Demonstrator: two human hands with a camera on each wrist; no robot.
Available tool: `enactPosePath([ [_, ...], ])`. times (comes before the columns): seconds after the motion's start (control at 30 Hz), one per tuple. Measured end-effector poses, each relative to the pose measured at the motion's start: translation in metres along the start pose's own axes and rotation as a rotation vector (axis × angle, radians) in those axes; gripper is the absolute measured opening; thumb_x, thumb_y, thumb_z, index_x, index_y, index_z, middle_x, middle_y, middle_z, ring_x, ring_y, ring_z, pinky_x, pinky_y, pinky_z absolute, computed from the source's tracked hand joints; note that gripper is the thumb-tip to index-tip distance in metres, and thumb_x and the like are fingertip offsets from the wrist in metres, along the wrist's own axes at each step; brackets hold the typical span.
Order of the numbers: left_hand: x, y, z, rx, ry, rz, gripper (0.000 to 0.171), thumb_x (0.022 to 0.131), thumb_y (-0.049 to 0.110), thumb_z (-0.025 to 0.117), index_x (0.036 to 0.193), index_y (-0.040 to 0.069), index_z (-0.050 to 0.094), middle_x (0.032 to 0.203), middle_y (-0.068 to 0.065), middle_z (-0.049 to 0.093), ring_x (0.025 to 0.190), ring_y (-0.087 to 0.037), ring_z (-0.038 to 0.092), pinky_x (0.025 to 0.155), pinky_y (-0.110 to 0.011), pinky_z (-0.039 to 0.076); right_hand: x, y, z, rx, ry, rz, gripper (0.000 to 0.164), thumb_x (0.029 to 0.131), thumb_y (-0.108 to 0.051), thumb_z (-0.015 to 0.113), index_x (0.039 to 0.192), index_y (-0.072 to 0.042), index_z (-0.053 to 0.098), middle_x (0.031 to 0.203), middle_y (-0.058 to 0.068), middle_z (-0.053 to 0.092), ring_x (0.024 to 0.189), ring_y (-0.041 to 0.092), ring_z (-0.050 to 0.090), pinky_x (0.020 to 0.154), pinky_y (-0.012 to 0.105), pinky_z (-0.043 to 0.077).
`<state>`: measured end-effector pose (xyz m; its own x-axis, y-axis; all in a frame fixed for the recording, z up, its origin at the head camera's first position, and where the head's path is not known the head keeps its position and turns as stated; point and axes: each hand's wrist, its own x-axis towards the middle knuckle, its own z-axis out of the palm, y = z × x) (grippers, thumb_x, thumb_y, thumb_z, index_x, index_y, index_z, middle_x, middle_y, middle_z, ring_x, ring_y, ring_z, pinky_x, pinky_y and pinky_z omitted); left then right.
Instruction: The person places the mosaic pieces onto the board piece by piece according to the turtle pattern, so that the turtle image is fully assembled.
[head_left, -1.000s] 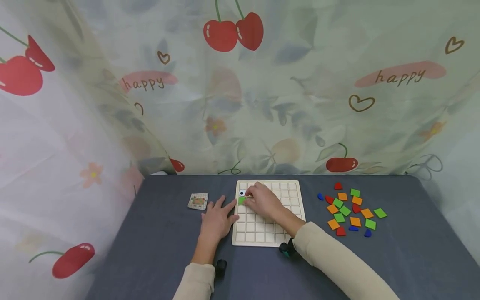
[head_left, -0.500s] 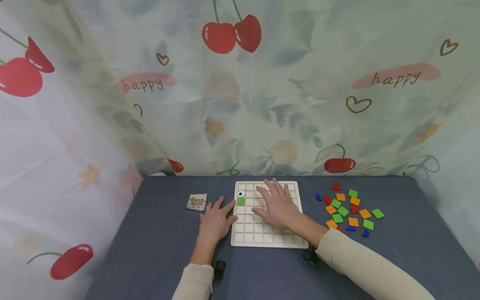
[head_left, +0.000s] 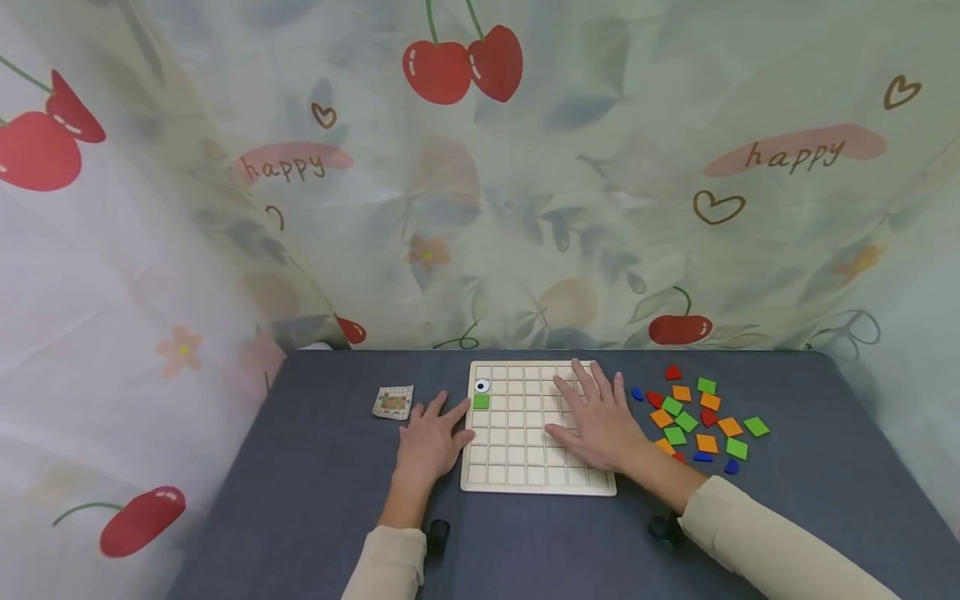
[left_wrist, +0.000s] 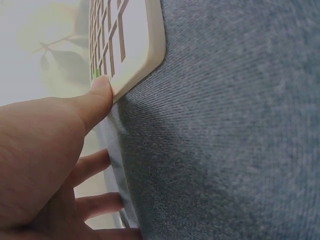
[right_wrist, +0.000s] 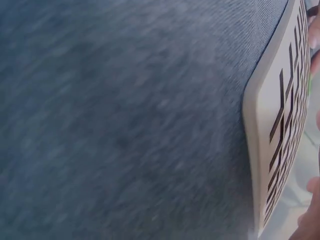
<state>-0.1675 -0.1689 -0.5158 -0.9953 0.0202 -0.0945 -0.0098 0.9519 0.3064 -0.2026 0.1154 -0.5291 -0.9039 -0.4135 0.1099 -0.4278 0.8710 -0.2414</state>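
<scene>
Nearest you on the tabletop point(head_left: 300, 500), your left sleeve point(head_left: 385, 562) comes in over the near edge, with your right sleeve point(head_left: 780, 533) slanting in farther right; a black device point(head_left: 437, 537) sits at the left wrist. Your left hand point(head_left: 429, 444) lies palm down with the fingers spread wide and has hold of nothing; its thumb touches the left edge of the pale gridded board point(head_left: 498, 475), and its index fingertip is at that same edge, farther up. Your right hand point(head_left: 600, 429) is spread just as wide over the board's right side, gripping nothing; you cannot tell from here whether it touches the surface.

The board lies flat, about midway between the tabletop's left and right edges, close to the far edge. Toward the tabletop's right edge lie loose pieces: a blue piece point(head_left: 732, 467) nearest you, orange squares point(head_left: 707, 443) and green squares point(head_left: 686, 422) in the middle, a red piece point(head_left: 673, 372) farthest. Left of the board is a small patterned card point(head_left: 393, 402). Near the board's far-left corner, a green tile point(head_left: 481, 402) sits in the leftmost column, with a white eye-like piece point(head_left: 482, 386) just beyond it. Past the far edge hangs a cherry-print curtain point(head_left: 480, 208).
</scene>
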Motion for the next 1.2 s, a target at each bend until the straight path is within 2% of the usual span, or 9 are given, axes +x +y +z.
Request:
enactPosePath([
  [0.3, 0.0, -0.001, -0.001, 0.004, 0.005, 0.009, 0.056, 0.099, 0.045, 0.063, 0.151, 0.031, 0.052, 0.162, -0.013, 0.041, 0.146, -0.052, 0.037, 0.104, -0.077, 0.04, -0.014, 0.029, -0.009, -0.023, 0.006, 0.047, 0.079, 0.096, -0.06, 0.058, 0.159, -0.016, 0.037, 0.169, 0.02, 0.02, 0.156, 0.047, 0.015, 0.121, 0.074, 0.009],
  [0.5, 0.001, -0.002, -0.001, 0.001, -0.003, 0.01, 0.056, 0.099, 0.045, 0.062, 0.152, 0.032, 0.05, 0.163, -0.013, 0.04, 0.147, -0.051, 0.036, 0.105, -0.077, 0.039, -0.026, 0.054, -0.015, -0.048, 0.027, 0.082, 0.078, 0.096, -0.056, 0.061, 0.157, -0.013, 0.04, 0.166, 0.024, 0.025, 0.152, 0.051, 0.021, 0.119, 0.077, 0.014],
  [0.77, 0.001, -0.003, 0.001, 0.0, -0.005, 0.009, 0.055, 0.099, 0.045, 0.062, 0.152, 0.033, 0.05, 0.163, -0.012, 0.04, 0.147, -0.051, 0.036, 0.104, -0.078, 0.039, -0.041, 0.08, -0.02, -0.092, 0.085, 0.139, 0.072, 0.097, -0.048, 0.065, 0.152, -0.006, 0.045, 0.157, 0.03, 0.037, 0.146, 0.051, 0.032, 0.118, 0.072, 0.024],
  [0.97, 0.001, -0.002, 0.001, -0.008, -0.012, 0.001, 0.056, 0.099, 0.046, 0.062, 0.152, 0.033, 0.05, 0.164, -0.012, 0.039, 0.148, -0.051, 0.035, 0.106, -0.078, 0.037, -0.043, 0.098, -0.019, -0.087, 0.143, 0.154, 0.062, 0.098, -0.041, 0.065, 0.141, 0.002, 0.054, 0.14, 0.034, 0.049, 0.131, 0.051, 0.044, 0.111, 0.066, 0.037],
  [1.2, 0.002, -0.001, 0.001, -0.008, -0.022, -0.01, 0.056, 0.1, 0.047, 0.061, 0.153, 0.034, 0.048, 0.165, -0.011, 0.037, 0.149, -0.05, 0.034, 0.107, -0.077, 0.037, -0.041, 0.108, -0.018, -0.066, 0.134, 0.219, 0.045, 0.099, -0.037, 0.065, 0.121, 0.001, 0.067, 0.132, 0.031, 0.051, 0.122, 0.053, 0.042, 0.095, 0.07, 0.042],
])
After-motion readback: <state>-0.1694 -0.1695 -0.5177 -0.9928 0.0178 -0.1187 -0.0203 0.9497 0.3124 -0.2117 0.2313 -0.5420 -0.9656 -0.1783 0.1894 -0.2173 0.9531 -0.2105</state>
